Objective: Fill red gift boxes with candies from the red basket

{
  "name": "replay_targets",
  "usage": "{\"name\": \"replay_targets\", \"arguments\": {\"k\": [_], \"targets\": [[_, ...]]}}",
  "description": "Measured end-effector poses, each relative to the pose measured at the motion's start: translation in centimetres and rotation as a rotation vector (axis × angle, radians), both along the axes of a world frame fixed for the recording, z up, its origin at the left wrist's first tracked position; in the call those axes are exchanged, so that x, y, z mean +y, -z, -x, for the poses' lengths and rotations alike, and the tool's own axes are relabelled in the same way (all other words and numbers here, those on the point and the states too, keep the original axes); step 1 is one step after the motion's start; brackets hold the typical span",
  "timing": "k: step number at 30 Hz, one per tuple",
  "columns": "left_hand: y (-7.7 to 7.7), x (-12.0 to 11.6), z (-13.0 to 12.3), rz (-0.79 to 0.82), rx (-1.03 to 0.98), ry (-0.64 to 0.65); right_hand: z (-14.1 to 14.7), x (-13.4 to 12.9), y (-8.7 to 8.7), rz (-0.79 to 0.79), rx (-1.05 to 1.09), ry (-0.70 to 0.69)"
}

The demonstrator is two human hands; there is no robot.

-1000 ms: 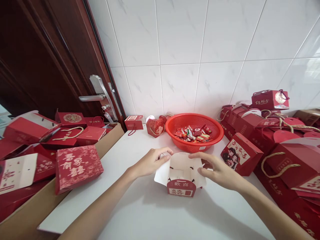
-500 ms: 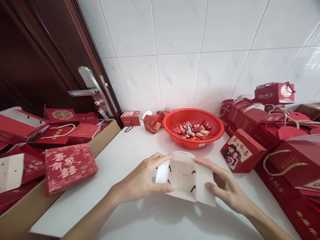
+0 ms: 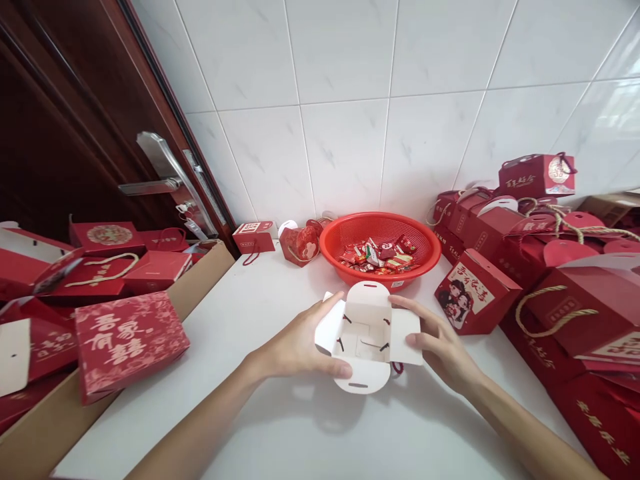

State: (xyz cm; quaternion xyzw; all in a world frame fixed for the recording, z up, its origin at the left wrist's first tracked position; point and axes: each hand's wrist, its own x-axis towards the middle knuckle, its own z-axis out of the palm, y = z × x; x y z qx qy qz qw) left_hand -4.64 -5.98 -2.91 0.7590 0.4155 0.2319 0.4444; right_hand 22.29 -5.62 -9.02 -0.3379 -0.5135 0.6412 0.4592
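Observation:
Between my hands an unlidded paper gift box (image 3: 367, 340) shows its white inside, with flaps spread outward and dark cord ends poking through its walls. My left hand (image 3: 310, 340) grips its left side, thumb on the near rounded flap. My right hand (image 3: 440, 337) holds the right side, with the thumb on the right flap and the index finger along the far corner. A bit of dark red cord (image 3: 397, 367) shows under the right flap. Just beyond the box stands a red plastic basket (image 3: 430, 257) holding wrapped candies (image 3: 383, 255).
Red gift boxes (image 3: 545, 320) are stacked on the right of the white table (image 3: 280, 427). At the left, a cardboard carton (image 3: 200, 270) holds more; a patterned red box (image 3: 131, 343) rests over its edge. Two small boxes (image 3: 255, 237) stand by the tiled wall.
The box has tipped more upright, so its inside now faces up and its near rounded flap lies outward. Both hands have kept hold of it. The view has shifted slightly right.

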Motion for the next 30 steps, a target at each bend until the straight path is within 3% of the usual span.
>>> {"name": "replay_targets", "arguments": {"k": [4,7,10,13,15,18,21,23,26,30], "targets": [[0.3,1.8,-0.1,0.144,-0.122,0.104,0.4,0.2,0.0,0.061,0.011,0.027],[-0.1,2.7,0.6,0.151,-0.028,0.119,0.0,0.0,-0.7,-0.038,-0.124,0.022],[-1.7,3.5,1.4,-0.02,0.168,0.047,-0.7,0.2,-2.7,-0.239,-0.328,0.106],[-4.0,5.3,1.4,-0.243,0.19,-0.038,-1.1,1.5,-5.5,-0.409,-0.413,0.306],[-5.3,7.6,0.5,-0.305,0.131,-0.067,-0.9,3.3,-7.3,-0.442,-0.387,0.419],[-5.9,12.1,-2.6,-0.295,0.198,0.031,-0.4,7.2,-8.6,-0.452,-0.256,0.542],[-4.9,16.0,-7.1,-0.194,0.554,0.196,0.0,11.2,-8.3,-0.405,-0.102,0.629],[-3.7,17.7,-9.9,-0.052,0.816,0.201,0.2,13.2,-7.4,-0.352,-0.055,0.664],[-1.6,19.3,-12.9,0.012,0.908,0.175,0.0,14.9,-6.0,-0.308,-0.044,0.666],[0.6,20.5,-14.1,-0.009,0.915,0.133,-0.4,15.4,-4.9,-0.298,-0.063,0.618]]}}
